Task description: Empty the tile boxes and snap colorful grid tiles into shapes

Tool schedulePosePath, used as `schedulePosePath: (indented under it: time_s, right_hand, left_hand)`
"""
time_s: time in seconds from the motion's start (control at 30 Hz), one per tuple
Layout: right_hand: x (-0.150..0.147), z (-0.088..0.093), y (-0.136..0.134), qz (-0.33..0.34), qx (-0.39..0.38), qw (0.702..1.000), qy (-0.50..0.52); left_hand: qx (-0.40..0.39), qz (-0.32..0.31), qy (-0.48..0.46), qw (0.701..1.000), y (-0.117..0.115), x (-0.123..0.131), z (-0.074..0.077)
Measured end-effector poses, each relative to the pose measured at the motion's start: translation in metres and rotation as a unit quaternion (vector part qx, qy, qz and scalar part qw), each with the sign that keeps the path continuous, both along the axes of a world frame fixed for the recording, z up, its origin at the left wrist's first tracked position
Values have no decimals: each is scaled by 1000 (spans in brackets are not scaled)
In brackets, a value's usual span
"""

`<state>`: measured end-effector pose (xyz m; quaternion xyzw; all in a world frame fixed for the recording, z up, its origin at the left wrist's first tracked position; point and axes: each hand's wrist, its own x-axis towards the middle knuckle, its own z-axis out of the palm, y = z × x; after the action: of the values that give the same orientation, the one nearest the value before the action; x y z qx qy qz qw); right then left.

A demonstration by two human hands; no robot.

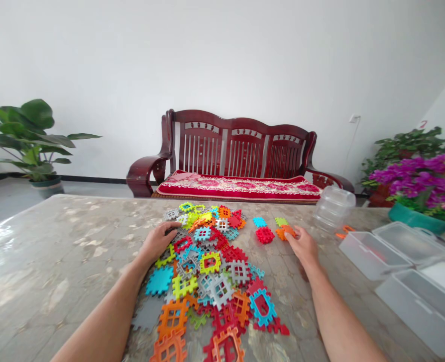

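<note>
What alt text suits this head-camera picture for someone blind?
A person's left hand is at the edge of a pile of colourful interlocking plastic tiles on a patterned table; the right hand touches an orange tile beside it. Translucent plastic boxes sit at right, a wooden bench behind.

Wooden bench [246, 153] with red cushion [237, 188], potted plant [37, 113] left, purple flowers [420, 177] far right.

A home, by its cushioned wooden settee [241, 146].

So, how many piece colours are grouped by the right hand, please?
4: blue piece far left, red pieces near left, lime piece far right, orange pieces touching the right hand; others may be hidden.
</note>
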<state>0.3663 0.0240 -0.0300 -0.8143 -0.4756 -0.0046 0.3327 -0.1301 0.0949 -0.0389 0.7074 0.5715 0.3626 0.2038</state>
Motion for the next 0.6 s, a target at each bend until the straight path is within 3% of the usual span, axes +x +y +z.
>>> schedulePosePath:
  time_s: [0.6]
  right_hand:
    - [11, 11, -20, -91, -100, 988, -79]
  left_hand:
    - [5, 3, -9, 1000, 1, 0, -1]
